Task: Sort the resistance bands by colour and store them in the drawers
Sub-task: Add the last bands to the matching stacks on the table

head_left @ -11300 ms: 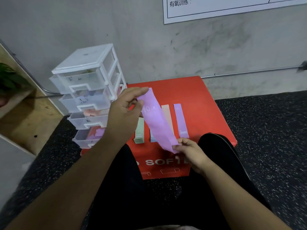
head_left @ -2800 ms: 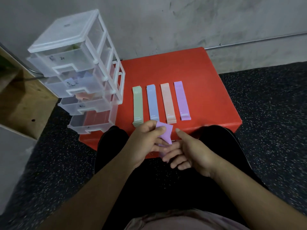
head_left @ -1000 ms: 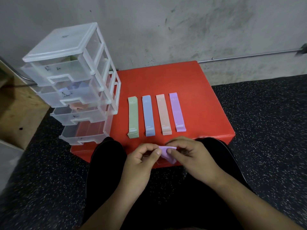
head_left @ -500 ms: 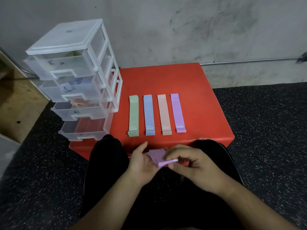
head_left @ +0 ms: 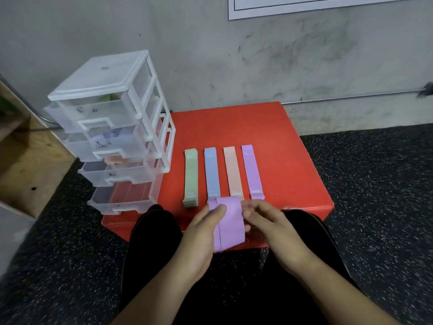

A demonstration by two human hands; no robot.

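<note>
view: head-worn | facing: forward, down | range: near | frames: drawer unit (head_left: 100, 73), red box (head_left: 234, 127)

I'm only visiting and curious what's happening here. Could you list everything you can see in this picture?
Red box: one, red, against the wall.
Drawer unit: one, clear white, four drawers, at the box's left side.
Green band: one pile, green, leftmost in the row on the box.
Blue band: one, blue, second.
Peach band: one, peach, third.
Purple band: one, purple, rightmost.
Folded purple band: one, purple, held between both hands.
Poster: one, white, top of wall.
Pipe: one, grey, low on wall.
Wooden shelf: one, brown, far left.
Left hand: one, thumb on the folded band.
Right hand: one, fingers pinch its right edge.
</note>
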